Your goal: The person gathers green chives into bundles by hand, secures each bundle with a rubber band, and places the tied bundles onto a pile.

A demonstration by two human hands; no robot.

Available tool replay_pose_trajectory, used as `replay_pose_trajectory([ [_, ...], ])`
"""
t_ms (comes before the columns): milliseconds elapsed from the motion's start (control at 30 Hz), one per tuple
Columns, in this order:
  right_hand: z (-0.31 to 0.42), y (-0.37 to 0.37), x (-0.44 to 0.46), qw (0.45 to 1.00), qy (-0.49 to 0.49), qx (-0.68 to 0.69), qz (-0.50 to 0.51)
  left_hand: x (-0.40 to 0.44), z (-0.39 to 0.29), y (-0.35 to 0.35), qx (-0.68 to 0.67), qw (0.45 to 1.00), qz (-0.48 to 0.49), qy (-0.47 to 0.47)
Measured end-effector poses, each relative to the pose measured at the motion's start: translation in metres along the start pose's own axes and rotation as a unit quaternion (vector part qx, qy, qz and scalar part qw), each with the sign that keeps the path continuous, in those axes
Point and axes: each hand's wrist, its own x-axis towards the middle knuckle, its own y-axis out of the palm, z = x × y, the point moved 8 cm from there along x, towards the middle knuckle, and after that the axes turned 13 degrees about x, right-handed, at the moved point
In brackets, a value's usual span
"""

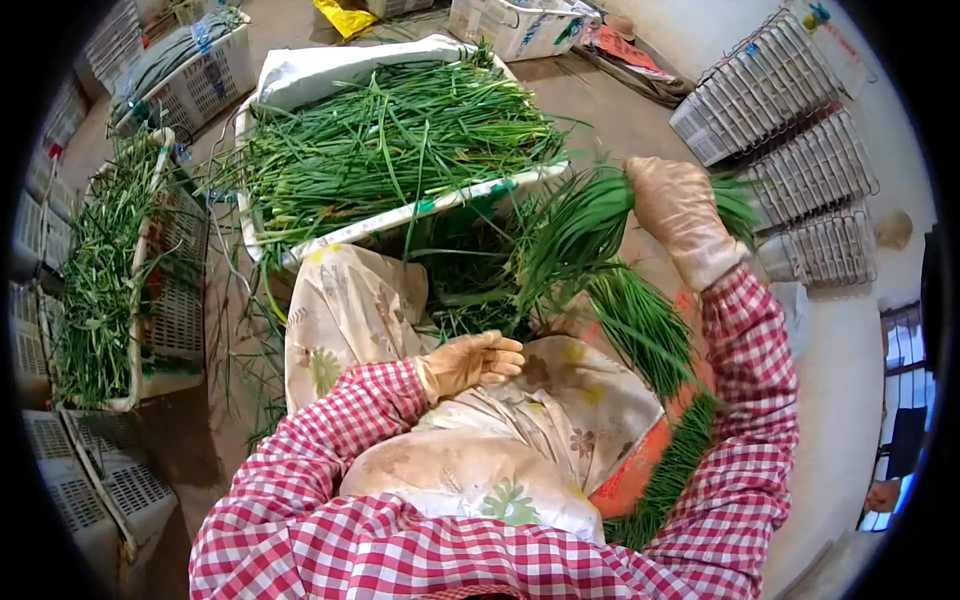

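Note:
My right hand (680, 212), in a pale translucent glove, is closed around a bunch of long green leaves (580, 215), raised at the right of the large crate. The leaves hang down to the left, and a shorter part sticks out on the right. My left hand (472, 365), gloved too, lies palm up over my lap with its fingers stretched out and nothing in it. A flowered apron (480, 440) covers my legs. In front of my knees a white crate (330, 238) is heaped with green leaves (390, 140).
More green bunches (650, 335) lie by my right leg on an orange sheet (635, 468). A crate of cut greens (135, 290) stands at the left. Stacked crates (770, 85) line the right wall. Further crates (520, 28) stand at the back.

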Motion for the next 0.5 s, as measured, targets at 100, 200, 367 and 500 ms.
replay_pose_trajectory([
  [100,0.002,0.013,-0.012,0.998,-0.025,0.002,0.062,0.008,-0.017,0.029,-0.019,0.998,0.056,-0.018],
  [200,0.001,-0.028,-0.025,0.999,0.052,-0.001,-0.007,0.028,-0.036,0.074,-0.033,0.990,0.141,-0.003],
  [367,0.055,-0.085,-0.081,0.995,0.039,-0.061,-0.076,0.040,-0.102,0.135,-0.102,0.959,0.215,0.156],
  [500,0.110,-0.081,-0.135,0.999,0.043,-0.026,-0.002,0.051,-0.117,0.127,-0.156,0.952,0.166,0.203],
])
